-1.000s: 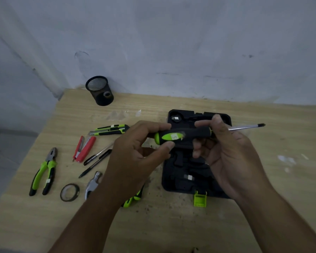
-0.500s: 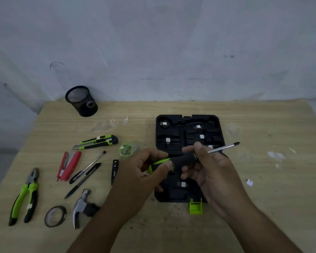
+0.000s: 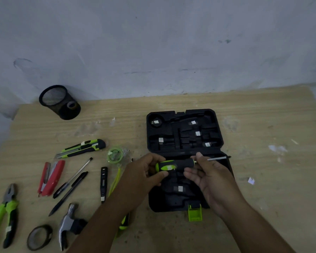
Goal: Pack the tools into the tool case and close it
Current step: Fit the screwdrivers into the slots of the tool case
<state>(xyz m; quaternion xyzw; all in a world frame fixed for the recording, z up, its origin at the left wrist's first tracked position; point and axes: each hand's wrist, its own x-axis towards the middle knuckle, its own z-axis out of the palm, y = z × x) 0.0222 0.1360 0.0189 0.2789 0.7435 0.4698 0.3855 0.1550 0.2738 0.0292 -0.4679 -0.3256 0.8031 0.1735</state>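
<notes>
An open black tool case (image 3: 185, 136) with moulded slots lies on the wooden table, its green latch (image 3: 195, 212) at the near edge. Over the case's near half I hold a black and green screwdriver (image 3: 175, 164) level, its shaft pointing right. My left hand (image 3: 144, 172) grips the green butt end of the handle. My right hand (image 3: 208, 177) holds the handle's other end by the shaft. Left of the case lie a utility knife (image 3: 82, 147), green pliers (image 3: 5, 214), a hammer (image 3: 67, 223), a tape roll (image 3: 39, 237) and a green measuring tape (image 3: 115, 154).
A red stapler (image 3: 51, 178), two pens (image 3: 71, 181) and a black tester pen (image 3: 103, 183) lie among the tools. A black mesh cup (image 3: 59, 102) stands at the back left by the wall. Paper scraps (image 3: 277, 149) dot the table right of the case.
Both hands have lowered the screwdriver toward the near half of the case. The camera has tilted, so more of the table and case shows.
</notes>
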